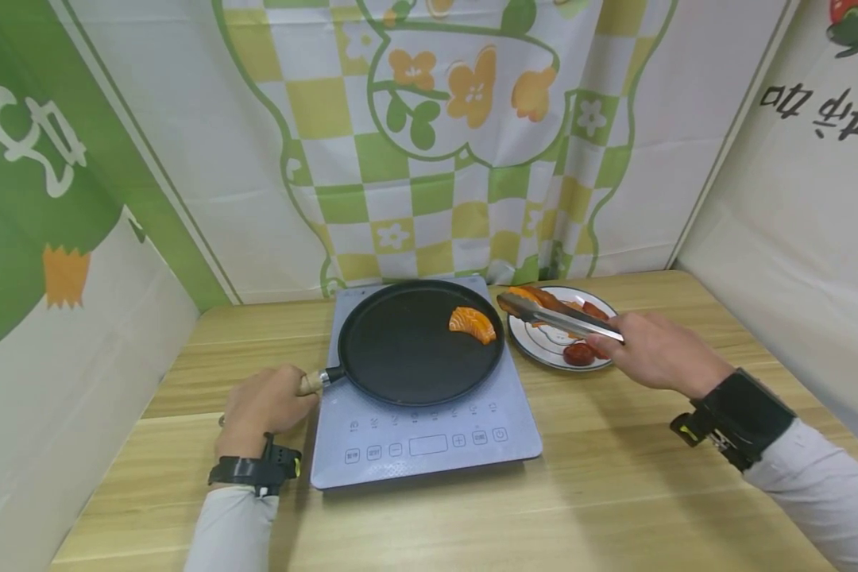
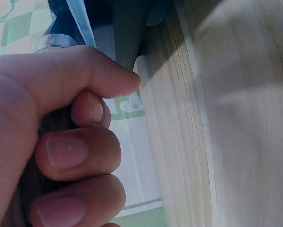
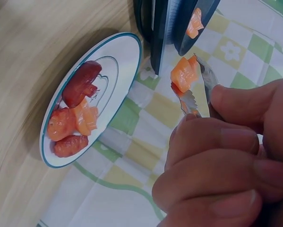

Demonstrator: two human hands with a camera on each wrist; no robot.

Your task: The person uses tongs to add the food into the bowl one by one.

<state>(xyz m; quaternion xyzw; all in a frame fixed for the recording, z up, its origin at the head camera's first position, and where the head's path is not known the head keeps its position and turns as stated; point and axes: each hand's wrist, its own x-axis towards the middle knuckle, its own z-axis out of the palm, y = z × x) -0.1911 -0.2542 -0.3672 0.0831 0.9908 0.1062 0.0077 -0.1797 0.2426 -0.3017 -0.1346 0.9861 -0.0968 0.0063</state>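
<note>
My left hand grips the pale handle of a flat black frying pan, fingers curled round it in the left wrist view. One orange, white-striped slice of salmon lies at the pan's right side. Metal tongs are held in my right hand, pointing left over the plate's edge toward the pan. Between the tong tips is another orange salmon piece, seen in the right wrist view. Below the tongs sits a white plate with a dark rim, bearing reddish-brown sausage pieces and more salmon.
The pan rests on a light grey induction cooker with buttons along its front. Under it is a wooden table. A green and yellow checked curtain hangs behind, with printed cloth walls on both sides.
</note>
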